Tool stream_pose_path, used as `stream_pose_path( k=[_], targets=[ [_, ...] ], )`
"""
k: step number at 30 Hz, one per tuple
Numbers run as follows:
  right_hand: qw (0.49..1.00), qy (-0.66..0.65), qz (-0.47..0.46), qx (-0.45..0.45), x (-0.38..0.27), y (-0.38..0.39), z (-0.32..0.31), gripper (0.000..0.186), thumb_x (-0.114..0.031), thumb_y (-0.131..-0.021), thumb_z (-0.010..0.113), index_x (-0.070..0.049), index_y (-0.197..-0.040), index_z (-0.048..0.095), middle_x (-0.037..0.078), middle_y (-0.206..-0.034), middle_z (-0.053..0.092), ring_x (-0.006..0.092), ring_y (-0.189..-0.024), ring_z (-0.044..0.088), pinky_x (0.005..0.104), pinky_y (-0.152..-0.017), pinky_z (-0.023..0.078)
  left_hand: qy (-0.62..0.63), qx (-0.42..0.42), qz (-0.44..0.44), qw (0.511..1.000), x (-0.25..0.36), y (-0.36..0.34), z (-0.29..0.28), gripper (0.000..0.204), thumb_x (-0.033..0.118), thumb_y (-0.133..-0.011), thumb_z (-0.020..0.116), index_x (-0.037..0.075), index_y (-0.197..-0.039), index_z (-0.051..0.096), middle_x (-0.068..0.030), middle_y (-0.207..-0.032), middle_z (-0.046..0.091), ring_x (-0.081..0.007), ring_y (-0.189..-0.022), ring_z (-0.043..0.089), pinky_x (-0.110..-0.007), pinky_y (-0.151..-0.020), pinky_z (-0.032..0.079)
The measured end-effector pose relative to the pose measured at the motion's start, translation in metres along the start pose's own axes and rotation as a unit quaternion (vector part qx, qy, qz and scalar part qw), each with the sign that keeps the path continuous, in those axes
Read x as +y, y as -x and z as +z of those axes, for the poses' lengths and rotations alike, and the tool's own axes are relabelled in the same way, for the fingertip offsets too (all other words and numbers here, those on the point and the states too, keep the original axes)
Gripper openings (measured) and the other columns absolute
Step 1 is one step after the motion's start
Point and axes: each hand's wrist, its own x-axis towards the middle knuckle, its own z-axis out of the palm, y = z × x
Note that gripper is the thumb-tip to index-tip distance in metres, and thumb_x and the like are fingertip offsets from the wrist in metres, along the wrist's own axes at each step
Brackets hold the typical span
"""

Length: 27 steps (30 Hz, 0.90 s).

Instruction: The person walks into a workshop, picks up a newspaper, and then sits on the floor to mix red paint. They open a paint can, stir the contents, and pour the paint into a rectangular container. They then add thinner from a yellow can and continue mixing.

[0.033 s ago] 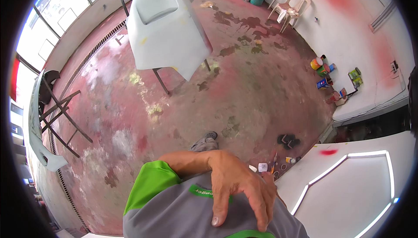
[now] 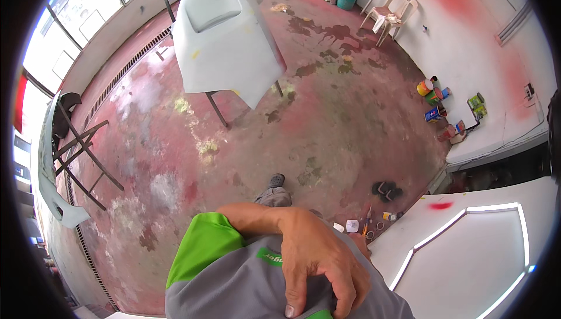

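Note:
My left hand (image 2: 318,266) reaches across my chest from the green sleeve (image 2: 204,243). Its fingers are curled and closed on the front of my grey and green shirt (image 2: 234,284), with cloth between thumb and fingers. Of my right hand (image 2: 361,245) only a strip of skin shows past the right side of the shirt. Its fingers are hidden, and whether it holds anything cannot be made out.
A pale grey vehicle body panel (image 2: 234,50) rests on a dark stand ahead. Another panel (image 2: 49,173) leans by a metal stand (image 2: 85,144) at left. Slippers (image 2: 387,190), paint cans (image 2: 425,87), a plastic chair (image 2: 397,12) and a white surface with a light strip (image 2: 412,243) lie right.
My left hand's fingers have curled inward, nearer the thumb, and bunch the shirt cloth. The hand has shifted slightly down. The foot below has moved slightly left and forward.

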Motion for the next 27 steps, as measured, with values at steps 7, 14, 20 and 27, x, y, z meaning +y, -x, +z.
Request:
stream_pose_path(
  k=[7, 14, 20, 27],
  targets=[
    [0.968, 0.232, -0.095, -0.011, -0.008, 0.047, 0.017, 0.023, -0.023, -0.098, 0.061, -0.007, -0.101, 0.076, 0.006, -0.078, 0.071, 0.0194, -0.065, 0.068, 0.0357, -0.056, 0.052, -0.153, 0.007, 0.000, 0.988, 0.008, -0.003, 0.023, 0.035, 0.037, -0.101, 0.067, 0.004, -0.092, 0.063, -0.0116, -0.088, 0.069, -0.0266, -0.078, 0.065, -0.039, -0.068, 0.051],
    [0.999, 0.044, 0.027, 0.015, -0.067, 0.116, 0.062, 0.015, -0.019, -0.101, 0.060, -0.005, -0.104, 0.066, 0.004, -0.074, 0.061, 0.0123, -0.059, 0.060, 0.0285, -0.046, 0.044, -0.299, 0.373, 0.196, 0.856, 0.026, 0.004, 0.023, 0.021, 0.001, -0.098, 0.053, 0.006, -0.078, 0.050, -0.0112, -0.068, 0.062, -0.0218, -0.051, 0.053, -0.033, -0.047, 0.040],
    [0.994, -0.034, 0.034, 0.101, -0.112, 0.161, 0.111, 0.020, -0.022, -0.102, 0.061, -0.004, -0.110, 0.067, 0.003, -0.078, 0.063, 0.0111, -0.059, 0.060, 0.0272, -0.050, 0.045, -0.050, 0.350, 0.186, 0.917, 0.002, -0.010, -0.016, 0.051, 0.051, -0.100, 0.056, 0.007, -0.076, 0.058, -0.0055, -0.068, 0.059, -0.0239, -0.056, 0.058, -0.037, -0.050, 0.043],
    [0.970, -0.044, 0.085, 0.222, -0.057, 0.209, 0.163, 0.034, -0.029, -0.098, 0.060, 0.002, -0.101, 0.073, 0.012, -0.083, 0.074, 0.0205, -0.068, 0.072, 0.0359, -0.063, 0.057, 0.115, 0.172, 0.025, 0.978, -0.013, 0.006, -0.052, 0.069, 0.068, -0.102, 0.053, 0.007, -0.069, 0.051, -0.0064, -0.066, 0.051, -0.0244, -0.053, 0.053, -0.037, -0.048, 0.038]
  ],
)
